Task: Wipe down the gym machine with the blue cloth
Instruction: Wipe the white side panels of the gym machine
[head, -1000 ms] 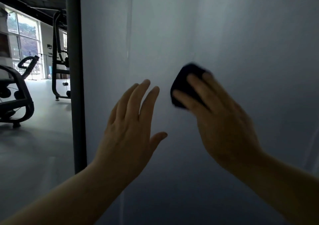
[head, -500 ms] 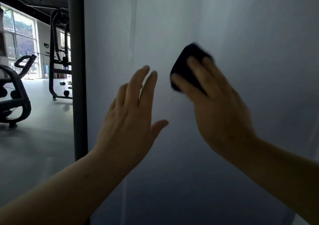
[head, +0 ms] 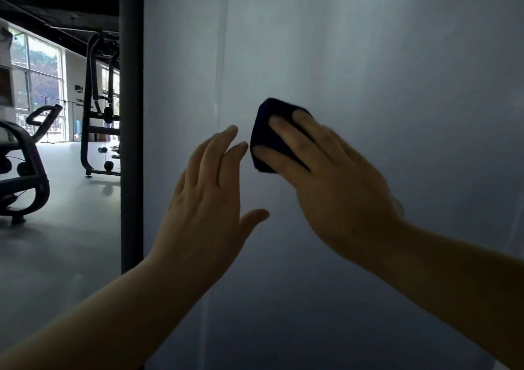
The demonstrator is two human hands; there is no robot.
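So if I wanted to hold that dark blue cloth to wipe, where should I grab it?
Probably flat from the front, as the right hand does now. The blue cloth is folded into a small pad lying against the upright grey panel, so spread fingers over its face and press, rather than pinching an edge.

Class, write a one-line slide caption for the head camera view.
Right hand presses a blue cloth against the pale panel; open left hand beside it.
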